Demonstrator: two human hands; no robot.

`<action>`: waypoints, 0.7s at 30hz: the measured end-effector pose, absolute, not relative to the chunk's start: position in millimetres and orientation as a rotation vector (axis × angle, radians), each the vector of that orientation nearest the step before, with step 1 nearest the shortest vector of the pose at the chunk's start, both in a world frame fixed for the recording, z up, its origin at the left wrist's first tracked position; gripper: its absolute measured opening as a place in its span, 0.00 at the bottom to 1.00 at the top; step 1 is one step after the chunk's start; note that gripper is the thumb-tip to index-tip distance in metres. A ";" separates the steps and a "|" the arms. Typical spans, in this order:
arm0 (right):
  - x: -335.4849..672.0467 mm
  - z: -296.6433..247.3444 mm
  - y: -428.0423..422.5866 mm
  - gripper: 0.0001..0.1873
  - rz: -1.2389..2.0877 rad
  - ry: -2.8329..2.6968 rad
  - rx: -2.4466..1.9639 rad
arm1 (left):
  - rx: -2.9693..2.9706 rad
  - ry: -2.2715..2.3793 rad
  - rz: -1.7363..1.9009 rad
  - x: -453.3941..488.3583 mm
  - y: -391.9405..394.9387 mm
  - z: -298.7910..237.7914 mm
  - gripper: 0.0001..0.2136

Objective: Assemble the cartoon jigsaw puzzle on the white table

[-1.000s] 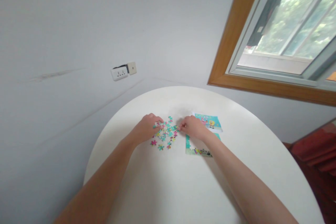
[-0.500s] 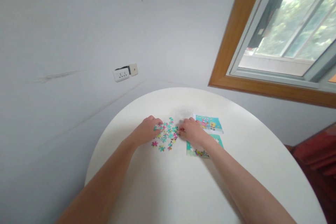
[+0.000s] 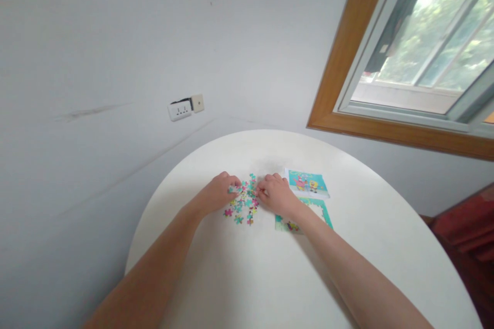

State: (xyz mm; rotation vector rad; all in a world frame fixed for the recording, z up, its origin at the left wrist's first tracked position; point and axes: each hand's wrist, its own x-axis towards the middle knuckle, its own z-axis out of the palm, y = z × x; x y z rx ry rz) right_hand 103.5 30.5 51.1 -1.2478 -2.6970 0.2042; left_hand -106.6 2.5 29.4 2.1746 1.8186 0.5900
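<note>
Loose jigsaw puzzle pieces [image 3: 243,204] in teal, pink and yellow lie in a pile on the white table [image 3: 231,277]. At the pile's left edge, my left hand [image 3: 219,193] has its thumb and fingers closed about a teal puzzle piece [image 3: 233,188]. My right hand [image 3: 276,194] is at the right edge, its fingers curled and pinched at the pieces; what is between them is too small to make out. Under my right wrist lies a partly filled puzzle board [image 3: 327,216], a teal frame with a pale middle. My forearm covers part of it.
Behind the board lies a picture card [image 3: 309,183] with cartoon figures on teal. A wall socket [image 3: 179,110] is beyond the table's left rim. A wood-framed window [image 3: 328,82] is at the right, and red cloth [image 3: 466,216] hangs low at the far right.
My right hand has shifted slightly left, further into the pile, uncovering more of the card and board. My left hand stays nearly in place. The view has tilted a little.
</note>
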 end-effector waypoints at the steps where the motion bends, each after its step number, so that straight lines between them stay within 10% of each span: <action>1: 102.3 50.2 29.1 0.15 0.208 -2.707 -1.224 | 2.181 1.818 0.592 -106.4 3.0 29.2 0.13; 21: 125.0 67.8 50.5 0.14 0.280 -2.515 -1.287 | 2.221 1.804 0.574 -98.9 -1.2 35.7 0.11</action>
